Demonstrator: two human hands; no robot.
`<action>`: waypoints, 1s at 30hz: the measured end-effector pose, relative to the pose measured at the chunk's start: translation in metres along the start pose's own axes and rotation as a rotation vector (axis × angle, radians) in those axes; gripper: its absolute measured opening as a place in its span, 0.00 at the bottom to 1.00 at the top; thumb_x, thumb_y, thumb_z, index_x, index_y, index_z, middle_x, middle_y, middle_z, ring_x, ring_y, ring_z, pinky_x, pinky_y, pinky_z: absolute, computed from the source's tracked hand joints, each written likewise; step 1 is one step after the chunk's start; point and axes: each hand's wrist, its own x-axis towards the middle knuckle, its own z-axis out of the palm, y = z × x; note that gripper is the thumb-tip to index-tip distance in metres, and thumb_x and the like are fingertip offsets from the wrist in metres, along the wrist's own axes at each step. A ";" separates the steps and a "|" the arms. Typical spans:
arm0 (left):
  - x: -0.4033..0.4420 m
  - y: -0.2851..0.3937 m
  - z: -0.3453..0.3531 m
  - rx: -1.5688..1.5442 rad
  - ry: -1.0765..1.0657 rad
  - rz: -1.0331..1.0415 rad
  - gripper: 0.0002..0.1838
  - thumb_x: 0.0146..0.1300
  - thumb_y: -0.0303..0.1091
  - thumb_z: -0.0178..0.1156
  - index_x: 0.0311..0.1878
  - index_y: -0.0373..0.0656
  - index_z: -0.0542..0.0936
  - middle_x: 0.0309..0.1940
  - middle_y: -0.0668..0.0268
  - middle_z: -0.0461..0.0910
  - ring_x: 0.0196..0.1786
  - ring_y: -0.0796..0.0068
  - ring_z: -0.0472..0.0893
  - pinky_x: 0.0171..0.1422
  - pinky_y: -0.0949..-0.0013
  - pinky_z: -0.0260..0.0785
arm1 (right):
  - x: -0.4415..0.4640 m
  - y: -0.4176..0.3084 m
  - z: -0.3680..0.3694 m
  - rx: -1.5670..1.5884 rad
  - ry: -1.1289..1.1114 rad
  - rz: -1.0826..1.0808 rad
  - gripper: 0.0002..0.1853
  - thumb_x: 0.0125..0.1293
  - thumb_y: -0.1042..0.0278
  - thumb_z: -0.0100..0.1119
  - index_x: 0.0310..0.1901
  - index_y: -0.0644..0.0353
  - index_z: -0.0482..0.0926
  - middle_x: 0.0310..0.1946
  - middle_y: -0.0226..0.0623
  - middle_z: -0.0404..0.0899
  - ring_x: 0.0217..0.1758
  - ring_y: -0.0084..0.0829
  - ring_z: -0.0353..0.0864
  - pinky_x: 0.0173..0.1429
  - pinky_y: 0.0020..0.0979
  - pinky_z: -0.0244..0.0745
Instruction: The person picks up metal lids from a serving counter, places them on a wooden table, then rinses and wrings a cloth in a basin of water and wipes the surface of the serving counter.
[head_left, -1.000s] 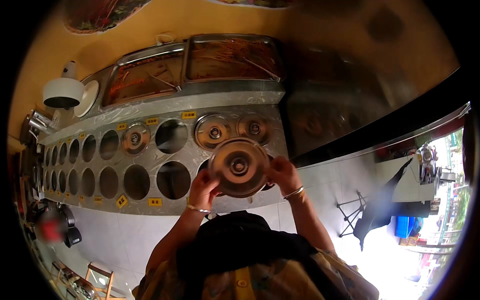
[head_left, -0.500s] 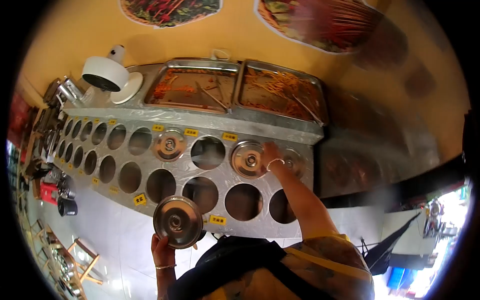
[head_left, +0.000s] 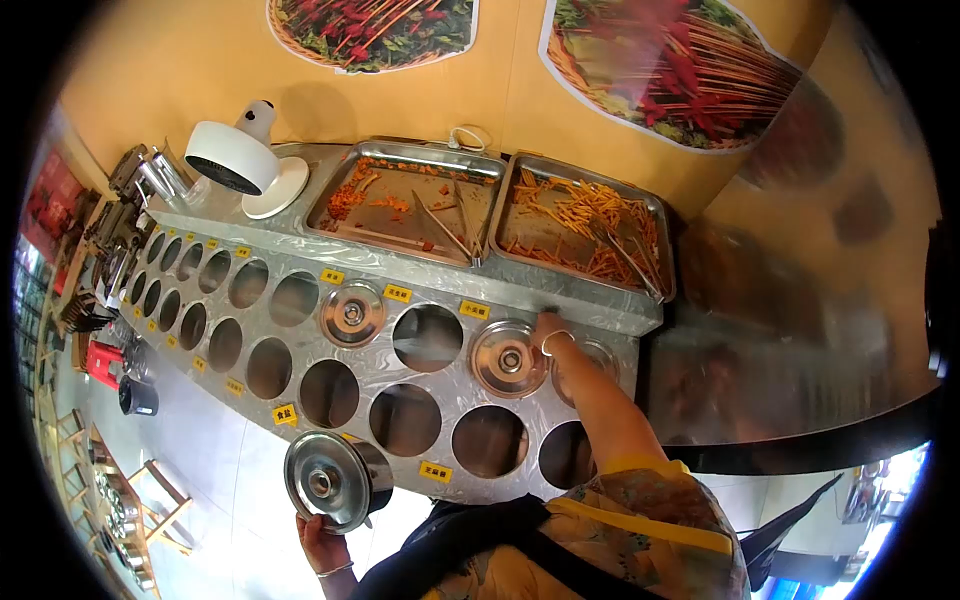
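Head view: a round steel lid [head_left: 325, 482], its knob turned toward the camera, is held at its near rim by the left hand [head_left: 325, 548], with the fingers closed over the edge. Behind it, the side wall of a steel vessel [head_left: 379, 475] is seen, just off the front edge of the worktop [head_left: 372, 368]; whether it is touched by the lid cannot be told.

The right arm is stretched across the worktop, and the right hand [head_left: 553, 332] is placed at the far side of the back row. Just beside the fingers, to the left and slightly nearer the body, a flat-lying lid [head_left: 510, 360] is found; to the right, a second lid [head_left: 600, 365] is partly covered by the forearm. Both are far closer to the right hand than to the left. Being round, they are given no long axis. How far the right fingers are open, or whether anything is gripped, cannot be told.
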 end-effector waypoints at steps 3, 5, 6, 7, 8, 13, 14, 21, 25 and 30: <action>-0.003 -0.004 0.007 0.012 -0.006 -0.007 0.18 0.48 0.23 0.51 0.46 0.38 0.67 0.44 0.58 0.72 0.47 0.67 0.72 0.52 0.64 0.66 | 0.010 0.010 -0.002 -0.030 -0.080 -0.065 0.17 0.43 0.64 0.57 0.34 0.67 0.76 0.37 0.54 0.74 0.43 0.46 0.73 0.46 0.37 0.69; -0.005 -0.007 0.022 0.025 0.022 0.007 0.18 0.49 0.23 0.51 0.47 0.38 0.67 0.43 0.59 0.72 0.46 0.67 0.73 0.51 0.64 0.66 | -0.003 0.003 -0.016 0.058 -0.090 -0.048 0.18 0.40 0.61 0.59 0.31 0.67 0.77 0.36 0.54 0.74 0.40 0.46 0.75 0.43 0.37 0.70; -0.009 -0.005 0.028 0.043 0.045 -0.007 0.18 0.49 0.23 0.51 0.46 0.38 0.67 0.42 0.59 0.73 0.45 0.68 0.73 0.51 0.65 0.66 | -0.010 -0.004 -0.031 0.090 -0.110 -0.024 0.18 0.40 0.61 0.60 0.31 0.67 0.77 0.35 0.53 0.75 0.39 0.46 0.75 0.42 0.36 0.70; -0.005 -0.008 0.021 0.025 0.045 -0.002 0.17 0.50 0.23 0.51 0.46 0.38 0.68 0.41 0.59 0.74 0.44 0.68 0.74 0.50 0.66 0.67 | -0.013 -0.008 -0.035 0.122 -0.131 0.000 0.18 0.39 0.61 0.61 0.30 0.67 0.76 0.34 0.52 0.75 0.37 0.45 0.75 0.40 0.35 0.70; -0.005 -0.009 0.021 0.023 0.049 0.001 0.17 0.50 0.23 0.51 0.46 0.38 0.68 0.41 0.59 0.74 0.44 0.68 0.74 0.50 0.66 0.67 | -0.014 -0.006 -0.030 0.127 -0.145 -0.003 0.18 0.39 0.61 0.61 0.30 0.67 0.76 0.34 0.52 0.75 0.37 0.45 0.75 0.40 0.35 0.70; -0.004 -0.007 0.031 0.052 0.043 0.000 0.16 0.50 0.23 0.51 0.45 0.37 0.68 0.41 0.59 0.74 0.44 0.68 0.74 0.49 0.66 0.68 | -0.011 0.014 -0.019 0.249 -0.010 -0.202 0.13 0.40 0.65 0.61 0.26 0.65 0.72 0.24 0.45 0.75 0.31 0.37 0.76 0.35 0.31 0.70; -0.005 -0.007 0.030 0.040 0.041 0.001 0.16 0.50 0.23 0.51 0.45 0.37 0.68 0.41 0.58 0.74 0.44 0.68 0.74 0.49 0.66 0.68 | -0.012 0.015 -0.018 0.317 0.000 -0.258 0.14 0.41 0.64 0.61 0.28 0.63 0.72 0.27 0.45 0.76 0.32 0.39 0.76 0.36 0.31 0.69; -0.008 -0.003 0.033 0.031 0.054 0.003 0.17 0.50 0.23 0.51 0.46 0.37 0.67 0.43 0.58 0.73 0.43 0.68 0.74 0.49 0.66 0.68 | 0.013 0.047 0.026 0.714 -0.082 -0.336 0.11 0.43 0.68 0.58 0.27 0.63 0.69 0.20 0.40 0.73 0.24 0.30 0.74 0.29 0.28 0.67; -0.010 -0.001 0.028 0.016 0.089 0.015 0.17 0.50 0.23 0.50 0.46 0.37 0.66 0.41 0.60 0.73 0.43 0.68 0.74 0.48 0.67 0.68 | -0.017 0.024 -0.019 0.845 -0.083 -0.328 0.09 0.46 0.69 0.57 0.26 0.63 0.69 0.17 0.31 0.70 0.17 0.22 0.67 0.22 0.24 0.63; -0.013 -0.001 0.035 0.036 0.149 0.047 0.15 0.50 0.25 0.50 0.43 0.38 0.67 0.35 0.61 0.74 0.38 0.70 0.75 0.44 0.68 0.69 | -0.038 0.007 -0.049 0.929 -0.255 -0.270 0.06 0.52 0.71 0.54 0.29 0.63 0.69 0.17 0.28 0.69 0.13 0.16 0.62 0.15 0.20 0.57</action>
